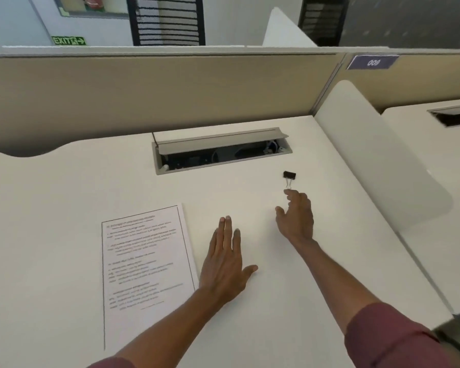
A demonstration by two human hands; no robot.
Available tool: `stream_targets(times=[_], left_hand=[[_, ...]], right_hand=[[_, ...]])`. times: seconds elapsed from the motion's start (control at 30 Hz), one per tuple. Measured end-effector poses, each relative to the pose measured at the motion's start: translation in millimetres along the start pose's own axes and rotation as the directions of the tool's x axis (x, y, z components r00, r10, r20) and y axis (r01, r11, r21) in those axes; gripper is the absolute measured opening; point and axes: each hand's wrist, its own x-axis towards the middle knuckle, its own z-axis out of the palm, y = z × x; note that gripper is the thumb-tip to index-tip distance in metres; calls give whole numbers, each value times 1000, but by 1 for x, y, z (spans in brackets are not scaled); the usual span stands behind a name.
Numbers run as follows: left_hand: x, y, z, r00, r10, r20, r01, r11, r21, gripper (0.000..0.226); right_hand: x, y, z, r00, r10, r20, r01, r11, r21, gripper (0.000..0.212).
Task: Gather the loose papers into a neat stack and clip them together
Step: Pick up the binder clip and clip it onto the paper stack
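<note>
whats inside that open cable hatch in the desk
Under the raised grey flap of the cable hatch, dark cables and a pale plug or connector show near the right end. The flap and shadow hide the rest.

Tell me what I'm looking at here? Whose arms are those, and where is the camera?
There is no machine here. The arms belong to a person, and the camera sits on that person's head, so you look down at a white desk as they do. A stack of printed papers lies on the desk. The left hand rests flat beside the stack, holding nothing. The right hand reaches toward a small black binder clip; its fingers are just at the clip's wire handle, not gripping it yet. Farther back, an open cable hatch is set into the desk.
</note>
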Motion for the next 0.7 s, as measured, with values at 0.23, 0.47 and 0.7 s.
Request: stream_targets(times=[0.23, 0.47, 0.7], left_hand=[[19, -4, 27, 993, 76, 91, -77, 997, 4, 114], [22, -7, 36, 991, 113, 78, -116, 993, 37, 109], [26, -10, 39, 988, 115, 104, -121, 991, 54, 109]], right_hand=[[77, 31, -21, 999, 9, 32, -5, 990, -142, 50], [127, 45, -20, 994, -24, 110, 38, 992, -124, 55], [142, 36, 1, 985, -57, 166, 87, 980, -181, 45]])
